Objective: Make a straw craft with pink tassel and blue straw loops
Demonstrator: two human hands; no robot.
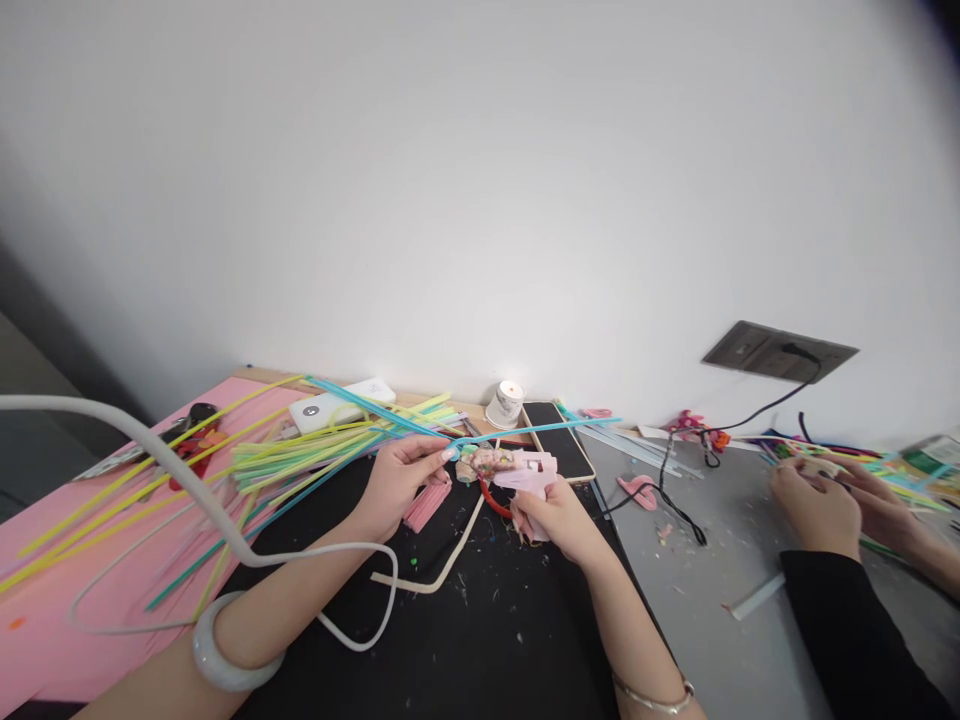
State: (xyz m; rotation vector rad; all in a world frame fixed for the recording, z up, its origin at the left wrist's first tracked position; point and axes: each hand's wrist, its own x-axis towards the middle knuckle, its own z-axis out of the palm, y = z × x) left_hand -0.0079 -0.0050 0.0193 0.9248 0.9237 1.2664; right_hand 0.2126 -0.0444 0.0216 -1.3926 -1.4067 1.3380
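White cable (187,482) is looping nearest the lens, crossing the left forearm (300,590). Black mat (480,650) is spreading beneath both hands; pink sheet (67,640) is lying left, fuzzy strips (292,462) lying across both. Left hand (409,480) is pinching a blue strip (540,431) above the mat, thumb against fingers. Right hand (551,518) is gripping a pale pink piece (536,475) just beside. Phone (562,445) is lying behind, white cup (505,408) standing near it.

A plain pale wall (480,180) surrounds the dark socket panel (750,350) and looks brighter to the panel's left. Below the panel spreads a grey tabletop (697,625); well left of the panel lies a pink surface (67,665).
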